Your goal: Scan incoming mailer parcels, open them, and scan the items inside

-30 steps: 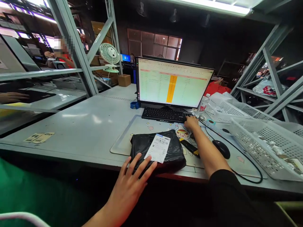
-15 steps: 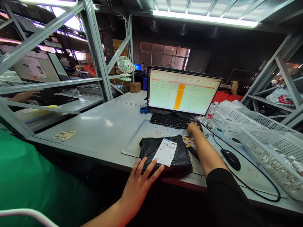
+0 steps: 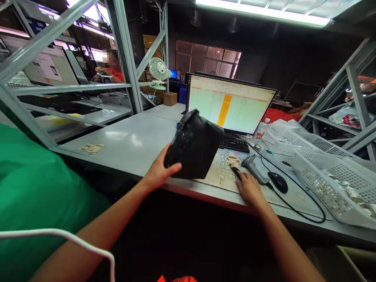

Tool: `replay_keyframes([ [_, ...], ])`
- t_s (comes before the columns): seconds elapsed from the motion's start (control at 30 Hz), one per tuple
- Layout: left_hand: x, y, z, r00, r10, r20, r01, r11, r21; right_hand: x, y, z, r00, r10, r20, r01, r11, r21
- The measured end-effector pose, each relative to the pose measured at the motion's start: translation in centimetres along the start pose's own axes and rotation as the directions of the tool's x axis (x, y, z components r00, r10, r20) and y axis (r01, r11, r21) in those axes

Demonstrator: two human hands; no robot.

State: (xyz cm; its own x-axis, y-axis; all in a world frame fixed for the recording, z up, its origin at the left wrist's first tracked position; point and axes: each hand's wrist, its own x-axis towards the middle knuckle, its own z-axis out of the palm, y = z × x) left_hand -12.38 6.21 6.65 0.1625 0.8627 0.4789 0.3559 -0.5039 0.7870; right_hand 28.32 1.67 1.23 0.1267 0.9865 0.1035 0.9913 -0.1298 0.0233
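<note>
My left hand (image 3: 160,168) is closed on the side of a black plastic-wrapped parcel (image 3: 195,150), thumb on the near face. The parcel is tilted up above the desk edge, and no label shows on the side facing me. My right hand (image 3: 249,188) lies low on the desk mat (image 3: 219,184), its fingers closed over the black handle of a utility knife (image 3: 235,170) with a yellow part. The blade is not visible. Just beyond that hand lies a grey barcode scanner (image 3: 255,170) with a black cable.
A monitor (image 3: 232,105) with a spreadsheet and a keyboard (image 3: 236,144) stand behind the parcel. A black mouse (image 3: 277,182) and white perforated baskets (image 3: 331,188) are at the right. Metal shelf posts (image 3: 125,58) rise at left; a white cable (image 3: 58,233) crosses the lower left.
My left hand has lifted the parcel off the mat and tipped it, turning its label out of sight. My right hand has left the keyboard and come back to the utility knife.
</note>
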Motion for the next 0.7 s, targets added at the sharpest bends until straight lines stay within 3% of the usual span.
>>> replay_keyframes([
  [0.1, 1.1, -1.3, 0.6, 0.993, -0.115, 0.023, 0.117, 0.962, -0.246, 0.3, 0.6, 0.4, 0.997, 0.063, -0.048, -0.057, 0.991, 0.119],
  [0.2, 0.3, -2.9, 2.2, 0.988, -0.151, 0.024, 0.151, 0.940, -0.305, 1.1, 0.0, -1.7, 0.991, 0.071, -0.111, -0.027, 0.932, 0.362],
  [0.3, -0.5, -3.5, 3.3, 0.993, -0.119, 0.009, 0.116, 0.945, -0.306, 1.3, -3.3, -6.0, 0.966, -0.039, -0.254, 0.175, 0.825, 0.538],
  [0.37, -0.7, -3.3, 3.6, 0.996, -0.086, -0.001, 0.082, 0.955, -0.285, 1.4, -6.7, -9.2, 0.894, -0.168, -0.416, 0.376, 0.785, 0.492],
  [0.43, -0.7, -3.0, 3.8, 0.998, -0.065, -0.005, 0.062, 0.961, -0.271, 1.9, -10.3, -11.7, 0.827, -0.260, -0.498, 0.484, 0.779, 0.398],
  [0.5, -0.9, -3.0, 3.7, 0.998, -0.066, -0.005, 0.062, 0.960, -0.272, 2.2, -13.5, -12.9, 0.828, -0.293, -0.479, 0.483, 0.806, 0.341],
  [0.57, -1.2, -3.4, 3.6, 0.996, -0.086, -0.008, 0.080, 0.955, -0.285, 1.8, -15.5, -12.8, 0.861, -0.323, -0.393, 0.453, 0.838, 0.304],
  [0.7, -1.6, -4.4, 3.1, 0.977, -0.215, -0.014, 0.198, 0.921, -0.337, -1.5, -15.9, -10.0, 0.910, -0.398, -0.119, 0.414, 0.888, 0.199],
])
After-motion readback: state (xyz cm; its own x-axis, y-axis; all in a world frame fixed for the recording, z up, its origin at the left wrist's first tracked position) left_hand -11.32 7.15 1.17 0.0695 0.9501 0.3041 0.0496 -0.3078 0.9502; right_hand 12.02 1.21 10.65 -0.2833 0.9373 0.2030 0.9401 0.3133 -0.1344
